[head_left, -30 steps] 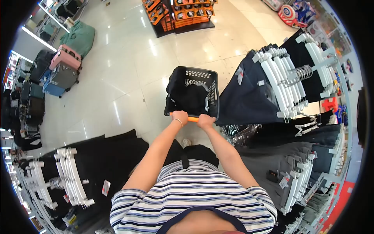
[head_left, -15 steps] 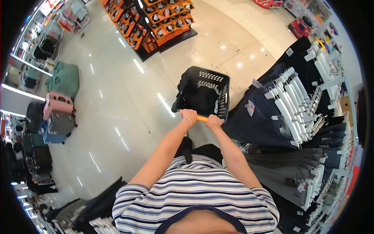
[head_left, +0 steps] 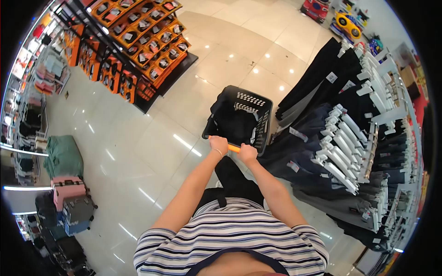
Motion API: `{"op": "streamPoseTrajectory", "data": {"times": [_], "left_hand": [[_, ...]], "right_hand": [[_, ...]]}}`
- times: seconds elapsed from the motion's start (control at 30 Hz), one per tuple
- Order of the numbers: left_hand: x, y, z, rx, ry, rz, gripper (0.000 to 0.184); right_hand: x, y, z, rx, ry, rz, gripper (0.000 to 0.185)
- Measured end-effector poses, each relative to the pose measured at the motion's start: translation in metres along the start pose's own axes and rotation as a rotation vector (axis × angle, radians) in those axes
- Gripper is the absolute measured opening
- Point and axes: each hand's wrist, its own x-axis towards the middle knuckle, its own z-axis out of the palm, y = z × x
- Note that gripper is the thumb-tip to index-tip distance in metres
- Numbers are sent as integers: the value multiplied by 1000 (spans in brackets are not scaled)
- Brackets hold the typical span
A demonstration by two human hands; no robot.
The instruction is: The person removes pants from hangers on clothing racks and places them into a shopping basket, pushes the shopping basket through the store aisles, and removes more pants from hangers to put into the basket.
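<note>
Both hands grip the orange handle (head_left: 234,148) of a black shopping basket (head_left: 264,103) with perforated walls. My left hand (head_left: 218,144) is wrapped round the handle's left part, a thin band on its wrist. Closed round the right part is my right hand (head_left: 247,152). Inside the basket lies dark clothing (head_left: 235,124) with a whitish tag or label near the right wall. The basket is out ahead of my body, above the tiled floor; what carries its weight underneath is hidden.
Close on my right, dark trousers (head_left: 308,126) hang from white hangers (head_left: 340,147) on a rack. Ahead to the left stands an orange display stand (head_left: 152,50) with a black base. Suitcases (head_left: 76,209) and a green covered heap (head_left: 64,156) line the left side.
I have moved forward with the basket: the orange stand looks nearer and further left, and the suitcases and trousers have slid back. Both hands keep their hold on the handle.
</note>
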Motion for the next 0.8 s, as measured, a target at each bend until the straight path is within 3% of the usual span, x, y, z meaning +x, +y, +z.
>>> {"op": "streamPoseTrajectory", "data": {"times": [0.13,0.27,0.47,0.57,0.8], "left_hand": [[63,2,-17,2,77,18,16],[114,8,-58,74,-78,61,17],[183,26,-110,127,-125,21,18],[232,33,-105,122,-6,87,18],[336,56,-145,167,-4,228,22]], "right_hand": [[50,11,-12,25,52,50,25],[98,19,-39,51,65,111,23],[164,41,-67,77,72,162,20],[200,59,-75,104,113,191,18],[284,93,-127,155,70,321,20]]}}
